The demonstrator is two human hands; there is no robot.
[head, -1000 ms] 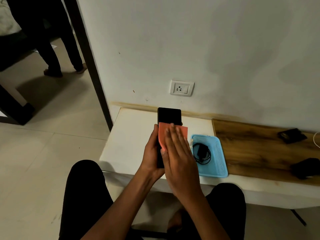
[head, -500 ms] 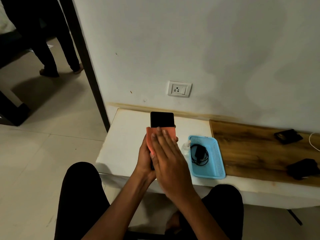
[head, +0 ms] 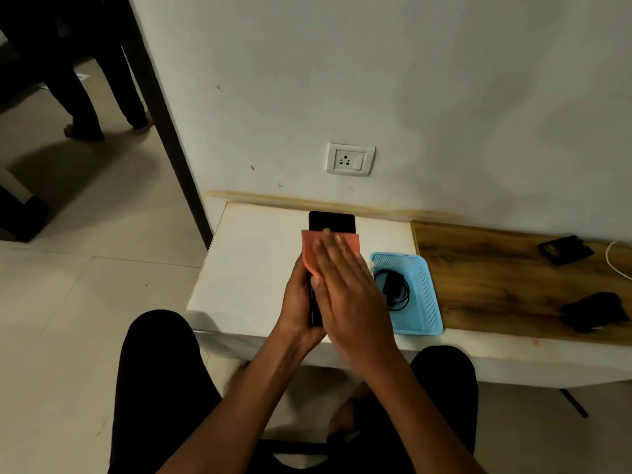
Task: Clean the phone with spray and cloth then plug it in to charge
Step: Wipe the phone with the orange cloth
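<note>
Phone: the black phone (head: 331,221) is held upright above the white table (head: 253,268), screen to the person; only its top part shows over the cloth.
Left hand: the left hand (head: 299,302) grips the phone from behind and at its left edge, fingers curled round it.
Right hand: the right hand (head: 345,289) lies flat, fingers straight and together, and presses the orange cloth (head: 309,249) on the screen.
Change: compared with half a second ago, the cloth and the right hand sit higher on the phone, so less of the dark screen shows above them.
Charger: a black charger with cable (head: 393,285) lies in the blue basket (head: 427,302), just right of the hands.
Socket: the white wall socket (head: 349,159) is above the table, nothing plugged in.
Wooden part: two dark objects (head: 564,249) lie well apart to the right; what they are cannot be told.
</note>
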